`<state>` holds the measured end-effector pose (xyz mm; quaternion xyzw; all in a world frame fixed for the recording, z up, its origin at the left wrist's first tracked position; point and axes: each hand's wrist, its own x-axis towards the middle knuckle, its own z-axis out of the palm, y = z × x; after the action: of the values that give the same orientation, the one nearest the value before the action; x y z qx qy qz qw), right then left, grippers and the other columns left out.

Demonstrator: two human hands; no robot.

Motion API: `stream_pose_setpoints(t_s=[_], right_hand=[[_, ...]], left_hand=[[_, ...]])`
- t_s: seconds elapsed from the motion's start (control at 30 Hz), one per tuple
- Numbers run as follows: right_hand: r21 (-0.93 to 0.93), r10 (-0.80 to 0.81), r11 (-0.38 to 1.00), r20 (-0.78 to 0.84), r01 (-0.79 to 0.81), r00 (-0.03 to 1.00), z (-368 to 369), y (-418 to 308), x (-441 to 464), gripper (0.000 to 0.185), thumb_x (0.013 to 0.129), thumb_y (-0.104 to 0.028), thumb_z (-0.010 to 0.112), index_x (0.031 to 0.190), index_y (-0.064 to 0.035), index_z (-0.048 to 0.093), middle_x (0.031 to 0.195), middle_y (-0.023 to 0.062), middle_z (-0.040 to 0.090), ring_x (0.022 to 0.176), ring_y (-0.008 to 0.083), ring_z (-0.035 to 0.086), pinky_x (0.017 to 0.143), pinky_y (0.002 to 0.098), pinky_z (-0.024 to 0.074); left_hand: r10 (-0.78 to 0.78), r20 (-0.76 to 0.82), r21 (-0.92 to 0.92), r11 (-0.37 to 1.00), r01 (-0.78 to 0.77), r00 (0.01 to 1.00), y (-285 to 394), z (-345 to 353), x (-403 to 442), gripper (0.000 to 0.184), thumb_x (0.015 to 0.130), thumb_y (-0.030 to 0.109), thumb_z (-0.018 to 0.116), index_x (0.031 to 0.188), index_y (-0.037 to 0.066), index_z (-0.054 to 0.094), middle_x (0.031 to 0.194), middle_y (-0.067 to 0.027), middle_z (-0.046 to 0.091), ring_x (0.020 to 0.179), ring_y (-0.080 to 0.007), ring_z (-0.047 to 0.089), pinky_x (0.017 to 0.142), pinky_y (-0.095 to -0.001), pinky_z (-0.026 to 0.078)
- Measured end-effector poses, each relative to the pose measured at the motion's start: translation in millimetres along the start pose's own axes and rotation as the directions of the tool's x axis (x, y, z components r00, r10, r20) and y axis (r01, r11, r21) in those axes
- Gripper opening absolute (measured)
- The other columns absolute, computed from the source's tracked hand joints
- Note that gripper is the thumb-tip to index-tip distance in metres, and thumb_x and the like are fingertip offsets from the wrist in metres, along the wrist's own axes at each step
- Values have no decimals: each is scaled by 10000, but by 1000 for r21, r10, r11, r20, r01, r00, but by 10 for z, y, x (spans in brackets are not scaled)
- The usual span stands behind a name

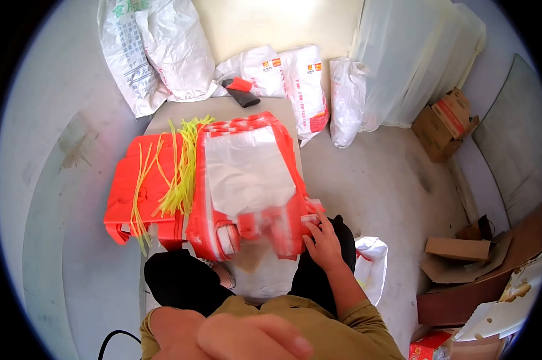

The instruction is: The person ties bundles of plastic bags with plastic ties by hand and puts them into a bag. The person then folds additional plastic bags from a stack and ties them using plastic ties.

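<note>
Two hands are in play, and we see them well apart from each other. Out at five o'clock, the right hand [325,245] has its fingertips on the lower right edge of a stack of red-and-white bags [250,171] — its thumb sits away from the forefinger, but whether it pinches anything we can't make out. Down at six o'clock we get the left hand [253,339], large and blurred, lifted across the chest clear of the stack; we can't make out whether it holds anything.

The bags lie flat right at the centre of our view, a pale panel on top, and their near ends blur just above our knees. Off at nine o'clock we have red folded pieces [136,180] on the same tabletop [175,112], with yellow strips [184,180] draped over their right side, right up against the bags.

Looking up to eleven o'clock, we find a dark roll [244,98] with a red piece beside it. White sacks [304,87] line up from eleven round to one — and we spot cardboard boxes [437,135] at two o'clock, more cardboard [458,248] near four, and a white bag [373,270] between four and five, beside the right leg.
</note>
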<state>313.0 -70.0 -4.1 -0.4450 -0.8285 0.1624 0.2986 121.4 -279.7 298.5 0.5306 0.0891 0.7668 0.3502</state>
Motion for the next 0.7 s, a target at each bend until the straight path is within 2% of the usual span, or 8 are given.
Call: stream_pose_setpoints(t_s=[0.03,0.2,0.23,0.3,0.33,0.4,0.57,0.7], right_hand=[[3,-4,1000,-3,4,1000,-8,-11,2,412,885,-150,771,1282,-66,701,1576,223,470,1344,411,545,1074,448,505],[-30,-11,999,-2,11,1000,-33,-66,10,389,886,-148,771,1259,-54,711,1569,217,485,1346,406,547,1080,450,503],[-38,-13,999,-1,13,1000,-31,-67,11,385,886,-148,771,1254,-51,713,1568,215,487,1345,405,548,1079,449,503],[-45,-20,999,-3,20,1000,-24,-51,13,380,885,-148,773,1246,-45,716,1569,211,490,1344,402,550,1078,448,503],[-43,-23,999,-6,22,1000,-12,-33,5,379,884,-148,774,1244,-43,716,1570,209,490,1343,401,551,1078,447,503],[-39,-19,999,-3,19,1000,-2,-28,2,377,882,-146,776,1239,-39,718,1571,206,490,1344,398,552,1076,445,503],[-39,1,999,12,-1,1000,-4,-23,9,375,878,-141,779,1233,-37,720,1572,201,491,1348,394,550,1076,441,502],[-65,-14,998,8,15,1000,5,-16,0,370,877,-138,778,1228,-34,721,1574,203,486,1350,397,547,1081,444,499]], left_hand=[[-154,-62,25,988,156,986,233,54,-74,129,959,307,765,866,237,820,1017,136,726,1328,-229,479,1126,-444,375],[64,95,-181,982,-46,993,-185,-121,82,196,977,268,738,787,219,756,949,132,704,1252,-218,515,1103,-429,396],[-148,-80,-117,983,138,986,138,107,-14,242,990,244,715,750,215,715,920,128,691,1207,-207,530,1090,-420,403],[-184,-395,-179,976,121,900,177,419,29,327,1014,200,663,691,208,608,858,118,649,1111,-187,546,1060,-396,417],[-44,-529,-236,967,-97,847,-80,711,192,365,1024,178,634,671,205,543,824,112,619,1061,-178,547,1042,-381,423],[-47,-682,-221,965,-144,730,-112,879,222,411,1040,133,576,656,201,450,772,101,565,984,-166,542,1016,-355,431],[-273,-689,-40,939,341,671,147,752,74,423,1051,53,526,675,211,414,781,105,542,1001,-169,538,1011,-327,433],[290,-589,29,940,-339,755,-560,744,135,420,1027,22,563,684,243,468,855,111,587,1129,-192,540,1048,-350,421]])
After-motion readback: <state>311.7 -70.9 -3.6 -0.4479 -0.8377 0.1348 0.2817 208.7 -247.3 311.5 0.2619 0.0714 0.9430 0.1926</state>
